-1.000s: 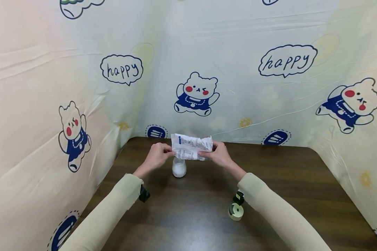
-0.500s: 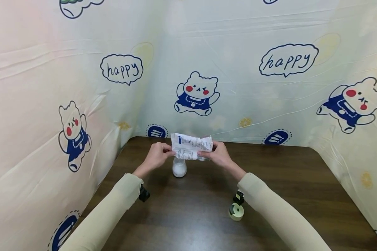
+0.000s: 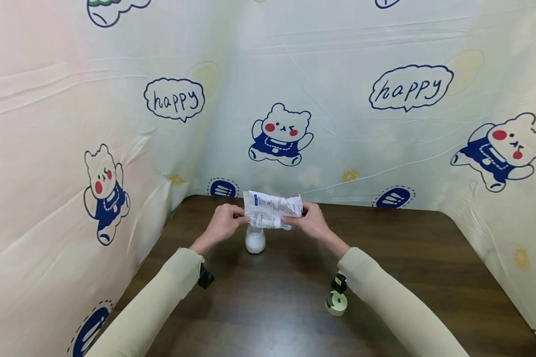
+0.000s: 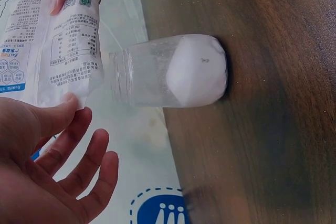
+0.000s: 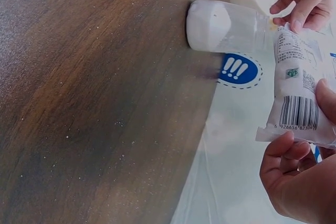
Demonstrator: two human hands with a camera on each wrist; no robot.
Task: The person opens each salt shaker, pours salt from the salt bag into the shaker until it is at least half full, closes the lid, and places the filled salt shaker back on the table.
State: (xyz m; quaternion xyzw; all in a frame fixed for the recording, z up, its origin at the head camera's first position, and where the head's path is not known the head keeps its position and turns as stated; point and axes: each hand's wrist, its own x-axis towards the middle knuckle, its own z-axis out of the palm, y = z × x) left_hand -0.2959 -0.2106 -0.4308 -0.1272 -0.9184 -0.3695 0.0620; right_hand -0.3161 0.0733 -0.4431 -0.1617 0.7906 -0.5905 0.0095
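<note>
Where the packet [image 3: 272, 203] is met by the left hand [image 3: 225, 221], its edge is pinched narrowly between thumb and forefinger; the other fingers [image 4: 106, 174] are loosely spread, off the wrapper. At the opposite end, beside the barcode [image 5: 299, 112], the packet is gripped by the right hand [image 3: 313, 221], the thumb being laid on the printed face and the other fingers curled at the back and end edge. The packet is thus suspended between both hands above the worktop [image 3: 268, 317], its left end just over a jar [image 3: 255, 243]; whether the rim is touched cannot be determined.

The jar is clear, stands upright, and is partly filled with a white substance [image 4: 197, 72]. Pale specks [image 5: 67, 137] are seen scattered over the worktop in the right wrist view.

Farther out, a black device [image 3: 205, 276] is worn at the left wrist and another [image 3: 339, 282] at the right. Near the latter, a small pale cylinder [image 3: 337, 303] with a dark patch is noted on the worktop. Both arms are covered by cream sleeves [image 3: 161, 292]. The worktop is bordered by a hanging cloth [image 3: 339, 144], printed with bears and "happy" speech bubbles.
</note>
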